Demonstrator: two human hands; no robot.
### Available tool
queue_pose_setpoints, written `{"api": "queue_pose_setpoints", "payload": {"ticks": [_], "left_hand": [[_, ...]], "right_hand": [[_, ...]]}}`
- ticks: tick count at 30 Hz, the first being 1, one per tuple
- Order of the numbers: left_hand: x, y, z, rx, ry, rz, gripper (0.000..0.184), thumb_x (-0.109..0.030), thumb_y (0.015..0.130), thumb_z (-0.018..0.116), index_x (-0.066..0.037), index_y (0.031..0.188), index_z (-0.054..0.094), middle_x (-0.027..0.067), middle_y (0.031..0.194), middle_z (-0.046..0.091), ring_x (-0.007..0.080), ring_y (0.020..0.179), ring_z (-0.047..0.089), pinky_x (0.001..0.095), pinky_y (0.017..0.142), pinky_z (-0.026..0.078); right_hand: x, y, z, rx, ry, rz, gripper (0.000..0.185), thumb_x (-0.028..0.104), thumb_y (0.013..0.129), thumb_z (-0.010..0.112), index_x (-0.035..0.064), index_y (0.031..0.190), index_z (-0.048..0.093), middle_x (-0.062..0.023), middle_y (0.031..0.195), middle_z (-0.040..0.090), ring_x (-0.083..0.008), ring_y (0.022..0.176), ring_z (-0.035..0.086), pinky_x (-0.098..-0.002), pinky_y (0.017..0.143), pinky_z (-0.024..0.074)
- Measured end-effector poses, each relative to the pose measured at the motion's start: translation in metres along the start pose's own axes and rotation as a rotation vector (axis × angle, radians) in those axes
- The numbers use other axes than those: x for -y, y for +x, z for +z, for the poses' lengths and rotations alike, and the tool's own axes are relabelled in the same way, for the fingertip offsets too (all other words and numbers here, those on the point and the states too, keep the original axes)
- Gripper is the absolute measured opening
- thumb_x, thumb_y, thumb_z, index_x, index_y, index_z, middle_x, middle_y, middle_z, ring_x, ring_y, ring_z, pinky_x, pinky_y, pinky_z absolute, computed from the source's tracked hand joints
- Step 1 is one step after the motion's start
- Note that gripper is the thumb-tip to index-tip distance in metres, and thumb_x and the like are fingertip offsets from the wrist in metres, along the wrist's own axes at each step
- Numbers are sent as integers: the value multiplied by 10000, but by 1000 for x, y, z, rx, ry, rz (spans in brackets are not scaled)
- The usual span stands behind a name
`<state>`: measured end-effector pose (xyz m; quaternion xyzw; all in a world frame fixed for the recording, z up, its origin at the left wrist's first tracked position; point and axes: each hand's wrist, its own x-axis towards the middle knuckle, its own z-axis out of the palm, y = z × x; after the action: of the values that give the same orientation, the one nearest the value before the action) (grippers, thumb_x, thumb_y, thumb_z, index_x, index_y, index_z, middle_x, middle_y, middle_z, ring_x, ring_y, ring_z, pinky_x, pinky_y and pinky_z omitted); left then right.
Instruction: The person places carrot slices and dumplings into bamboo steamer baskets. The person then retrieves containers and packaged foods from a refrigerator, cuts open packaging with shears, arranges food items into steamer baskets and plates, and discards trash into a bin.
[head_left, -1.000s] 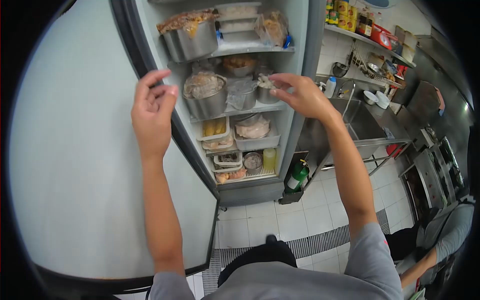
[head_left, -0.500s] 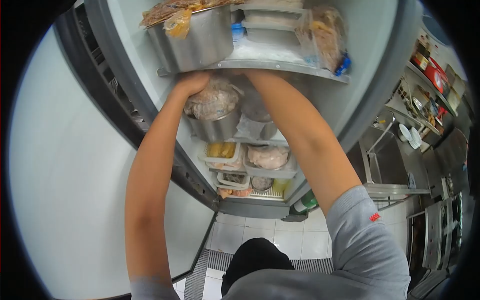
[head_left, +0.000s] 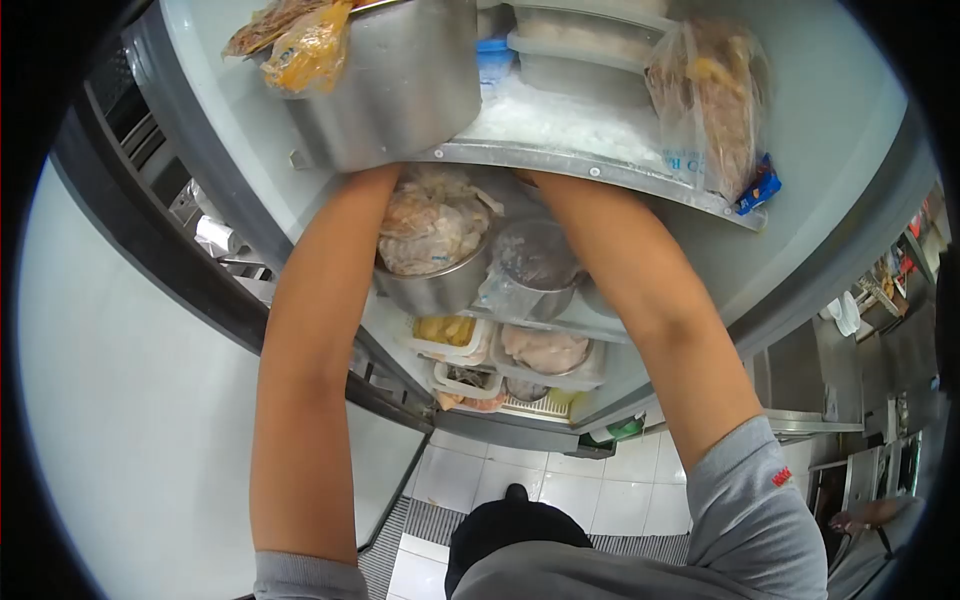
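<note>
Both my arms reach into an open fridge, under its upper shelf (head_left: pixel 560 165). My left forearm (head_left: pixel 335 260) passes along the left of a bag of pale, frosted food (head_left: pixel 435 225) heaped in a steel pot (head_left: pixel 430 290). Over to the right, my right forearm (head_left: pixel 635 255) runs above and beside a second steel pot (head_left: pixel 545 265) with clear plastic about it. The shelf edge hides both hands, so neither the fingers nor anything they hold can be seen.
A large steel pot (head_left: pixel 390 90) and a bag of brown food (head_left: pixel 715 110) stand on the upper shelf beside lidded tubs (head_left: pixel 585 75). Below are trays of yellow food (head_left: pixel 443 330) and pale meat (head_left: pixel 545 350). The open door (head_left: pixel 130 400) is on my left.
My view has moved closer to the fridge, and both arms reach deeper under the shelf. My left hand, partly visible on the bag before, is now hidden.
</note>
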<state>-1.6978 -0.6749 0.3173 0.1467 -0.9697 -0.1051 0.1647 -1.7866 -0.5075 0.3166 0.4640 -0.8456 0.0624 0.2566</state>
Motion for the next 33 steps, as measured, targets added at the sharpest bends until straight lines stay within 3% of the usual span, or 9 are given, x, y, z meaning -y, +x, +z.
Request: {"api": "queue_pose_setpoints", "payload": {"ticks": [14,17,20,22,25,29,31,32,33], "left_hand": [[10,-92,-7,-186,-778,-164,398,-220,964,505,6,1285,571,236,1313,593,368,1174,553,388,999,423],[-3,-120,-26,-271,-616,-109,392,-247,975,503,15,1257,574,254,1275,595,386,1085,575,408,952,441],[-9,-138,-29,-153,-581,-143,391,-259,994,510,15,1268,562,257,1256,578,407,1060,574,431,923,445],[-19,-154,-12,-677,-507,23,351,-227,998,540,4,1261,567,230,1190,583,388,1026,588,427,893,458],[-29,-176,5,-919,-355,143,331,-224,992,574,10,1226,590,212,1174,584,330,1013,587,379,829,469],[-37,-195,17,-891,-429,213,309,-192,1004,564,-15,1256,581,173,1191,570,284,976,591,360,829,475],[-40,-213,15,-1030,-651,184,291,-191,1024,537,-36,1267,579,110,1157,582,195,947,580,323,799,489],[-47,-229,10,-1001,-854,83,305,-191,1031,531,-34,1291,555,101,1180,585,184,993,588,334,841,484],[-57,-254,-2,-843,-1166,-16,311,-201,1038,525,-44,1308,538,79,1146,577,138,938,578,302,789,491]], "right_hand": [[10,-3,-10,-81,19,-41,392,388,905,571,120,1167,684,-169,1146,682,-347,1112,623,-449,961,481],[14,-5,-11,-120,34,-56,390,386,900,577,118,1161,687,-167,1138,685,-347,1106,627,-450,955,486],[18,-12,-14,-162,74,-52,388,384,896,583,115,1155,689,-165,1131,688,-347,1099,631,-451,948,490],[21,-17,-14,-184,128,-40,387,383,892,587,113,1150,691,-164,1126,691,-346,1095,633,-451,944,493],[29,-30,-4,-218,272,18,387,362,883,601,104,1161,684,-165,1134,688,-351,1093,634,-451,951,490],[38,-51,0,-240,306,23,407,336,879,626,81,1195,658,-185,1148,672,-374,1096,619,-461,967,479],[49,-83,-22,-193,364,41,409,329,883,625,85,1211,641,-193,1177,655,-381,1118,601,-466,977,476],[56,-106,-35,-148,426,46,412,322,888,623,89,1228,625,-201,1207,638,-387,1139,583,-470,987,474],[65,-131,-44,-290,472,71,390,264,871,649,60,1202,623,-234,1142,645,-404,1091,599,-465,943,498]]}}
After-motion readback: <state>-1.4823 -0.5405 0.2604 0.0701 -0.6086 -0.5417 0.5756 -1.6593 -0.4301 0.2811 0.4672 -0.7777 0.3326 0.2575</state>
